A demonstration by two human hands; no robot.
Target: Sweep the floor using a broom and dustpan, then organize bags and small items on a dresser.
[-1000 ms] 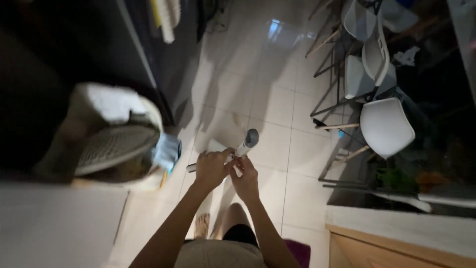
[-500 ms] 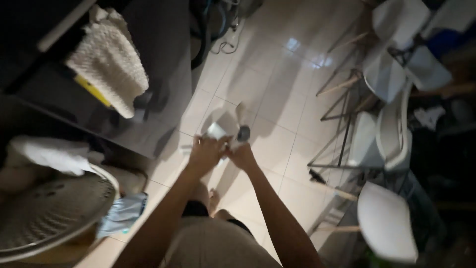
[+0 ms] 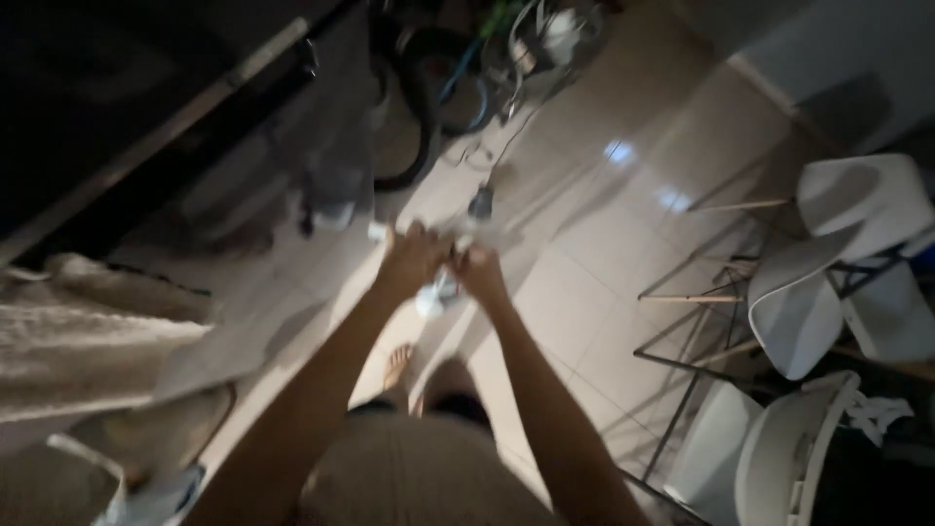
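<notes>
Both my hands are raised in front of me over the tiled floor, close together. My left hand (image 3: 414, 258) and my right hand (image 3: 477, 273) both grip a slim light-coloured tube-shaped object (image 3: 433, 297); a pale rounded end of it shows just below my fingers and a short end pokes out left of my left hand. The frame is blurred, so its exact shape is unclear. My bare foot (image 3: 394, 368) is on the floor below.
White shell chairs (image 3: 794, 312) with thin metal legs crowd the right side. A hose and tangled cables (image 3: 458, 97) lie on the floor ahead. A dark cabinet (image 3: 127, 107) runs along the left, with a knitted cloth (image 3: 88, 341) at lower left.
The view has swung forward and tilted, bringing the hose and cables into sight. My hands stay together on the tube, which has turned so its rounded end points down.
</notes>
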